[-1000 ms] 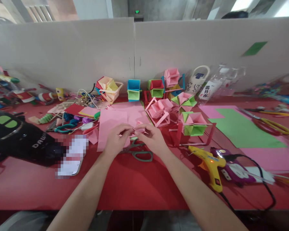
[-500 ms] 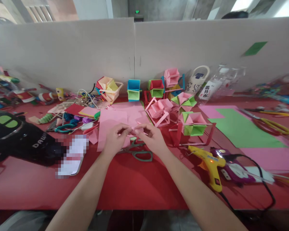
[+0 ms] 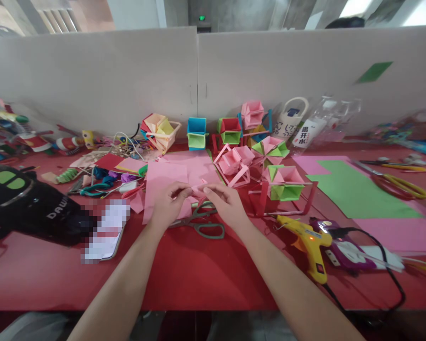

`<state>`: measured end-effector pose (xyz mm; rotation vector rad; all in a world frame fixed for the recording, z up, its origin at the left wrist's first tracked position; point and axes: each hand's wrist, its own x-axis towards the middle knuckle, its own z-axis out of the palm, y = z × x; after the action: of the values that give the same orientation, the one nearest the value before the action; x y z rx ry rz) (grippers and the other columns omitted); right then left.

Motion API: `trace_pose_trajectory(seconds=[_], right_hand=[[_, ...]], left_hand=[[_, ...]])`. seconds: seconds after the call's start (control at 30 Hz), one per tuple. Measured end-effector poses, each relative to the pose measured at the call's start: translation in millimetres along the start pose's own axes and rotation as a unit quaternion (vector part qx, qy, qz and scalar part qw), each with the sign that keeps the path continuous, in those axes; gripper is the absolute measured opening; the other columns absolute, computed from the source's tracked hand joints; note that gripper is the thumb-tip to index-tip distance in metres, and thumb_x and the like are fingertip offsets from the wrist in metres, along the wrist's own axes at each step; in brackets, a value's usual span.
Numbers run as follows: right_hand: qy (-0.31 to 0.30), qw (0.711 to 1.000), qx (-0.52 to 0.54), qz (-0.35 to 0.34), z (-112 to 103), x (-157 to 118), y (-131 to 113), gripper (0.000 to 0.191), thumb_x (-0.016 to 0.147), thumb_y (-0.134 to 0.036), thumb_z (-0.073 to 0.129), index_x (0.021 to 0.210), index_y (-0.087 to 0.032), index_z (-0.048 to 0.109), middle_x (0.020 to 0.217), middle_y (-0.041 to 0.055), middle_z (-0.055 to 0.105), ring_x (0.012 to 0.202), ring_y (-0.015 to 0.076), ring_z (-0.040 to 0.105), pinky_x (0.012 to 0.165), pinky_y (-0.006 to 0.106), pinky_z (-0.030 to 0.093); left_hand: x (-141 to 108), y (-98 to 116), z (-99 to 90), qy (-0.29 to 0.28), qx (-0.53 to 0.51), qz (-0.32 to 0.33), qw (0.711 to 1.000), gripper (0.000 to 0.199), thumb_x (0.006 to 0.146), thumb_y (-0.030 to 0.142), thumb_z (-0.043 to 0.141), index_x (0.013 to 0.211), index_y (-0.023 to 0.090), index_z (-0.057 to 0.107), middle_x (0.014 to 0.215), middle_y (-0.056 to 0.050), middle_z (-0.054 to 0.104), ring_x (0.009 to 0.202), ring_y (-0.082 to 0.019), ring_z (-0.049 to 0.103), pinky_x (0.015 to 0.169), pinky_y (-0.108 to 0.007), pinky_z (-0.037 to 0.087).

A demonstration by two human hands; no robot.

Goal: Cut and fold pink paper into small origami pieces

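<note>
Between my two hands is a small strip of pink paper [image 3: 198, 190], pinched at both ends. My left hand [image 3: 170, 203] closes thumb and fingers on its left end. At the right end, the fingers of my right hand [image 3: 225, 203] are closed on it in the same way. Fingers partly hide the strip's shape. Grey-green handled scissors [image 3: 208, 230] lie on the table just beneath my hands. Sheets of pink paper [image 3: 165, 182] are spread behind and under them.
Folded paper lanterns [image 3: 286, 182] stand at the back and right. A yellow glue gun [image 3: 311, 241] with a cord rests right of my forearm, by a purple power strip [image 3: 355, 253]. Left are a phone [image 3: 110, 229] and a black tumbler-like object [image 3: 46, 208]. Yellow-handled scissors [image 3: 404, 186] lie far right.
My fingertips have moved slightly apart, so more of the pink paper strip shows between them. The things on the table stay where they were.
</note>
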<state>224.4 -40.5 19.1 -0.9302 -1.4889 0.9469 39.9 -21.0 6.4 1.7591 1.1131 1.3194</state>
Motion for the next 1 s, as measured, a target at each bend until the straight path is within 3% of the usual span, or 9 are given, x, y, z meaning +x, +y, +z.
trace_pose_trajectory(seconds=[0.2,0.33,0.53,0.67,0.87,1.0], right_hand=[[-0.025,0.999,0.008,-0.019,0.9,-0.9,2.0,0.018,0.089,-0.033,0.064,0.095,-0.025,0.078,0.096,0.0050,0.072,0.089,0.0178,0.068,0.076,0.030,0.056],[-0.043,0.999,0.014,0.005,2.0,-1.1,3.3,0.018,0.086,-0.034,0.066,0.097,-0.025,0.078,0.095,0.0051,0.072,0.087,0.0178,0.067,0.072,0.030,0.057],[-0.045,0.999,0.022,0.019,2.0,-1.5,3.2,0.020,0.087,-0.035,0.065,0.097,-0.023,0.077,0.091,0.0044,0.069,0.070,0.0139,0.066,0.065,0.029,0.056],[-0.048,0.999,0.020,0.013,2.0,-1.7,2.6,0.019,0.086,-0.036,0.067,0.097,-0.023,0.077,0.090,0.0040,0.068,0.071,0.0136,0.065,0.066,0.028,0.056],[-0.058,0.997,0.041,0.029,2.5,-1.7,3.0,0.022,0.086,-0.039,0.066,0.098,-0.023,0.076,0.089,0.0023,0.064,0.059,0.0101,0.062,0.061,0.028,0.055],[-0.055,0.998,-0.001,0.017,2.1,-1.2,2.9,0.022,0.087,-0.038,0.065,0.096,-0.023,0.076,0.088,0.0036,0.066,0.068,0.0133,0.064,0.063,0.029,0.054]], left_hand=[[-0.5,2.6,-0.4,-0.004,0.018,0.001,1.000,0.013,0.088,0.027,0.064,0.087,0.018,0.074,0.085,-0.003,0.076,0.081,-0.018,0.070,0.078,-0.029,0.055],[-0.7,1.7,0.2,-0.010,0.028,0.014,0.999,0.012,0.088,0.024,0.063,0.088,0.019,0.074,0.085,-0.003,0.076,0.079,-0.017,0.070,0.076,-0.027,0.055],[-1.3,1.8,1.3,-0.011,0.041,0.038,0.998,0.012,0.089,0.022,0.063,0.088,0.020,0.074,0.084,-0.002,0.076,0.079,-0.016,0.069,0.077,-0.027,0.055],[-1.0,1.7,1.7,-0.011,0.029,0.041,0.999,0.012,0.089,0.021,0.063,0.086,0.020,0.074,0.084,-0.001,0.075,0.079,-0.016,0.069,0.077,-0.026,0.054],[1.3,0.2,0.3,-0.042,0.000,0.007,0.999,0.012,0.087,0.027,0.066,0.087,0.019,0.075,0.086,-0.003,0.076,0.082,-0.018,0.070,0.081,-0.029,0.055],[2.3,-1.7,0.0,-0.043,-0.039,-0.030,0.998,0.013,0.083,0.029,0.069,0.086,0.017,0.073,0.083,-0.004,0.076,0.079,-0.019,0.071,0.080,-0.031,0.057]])
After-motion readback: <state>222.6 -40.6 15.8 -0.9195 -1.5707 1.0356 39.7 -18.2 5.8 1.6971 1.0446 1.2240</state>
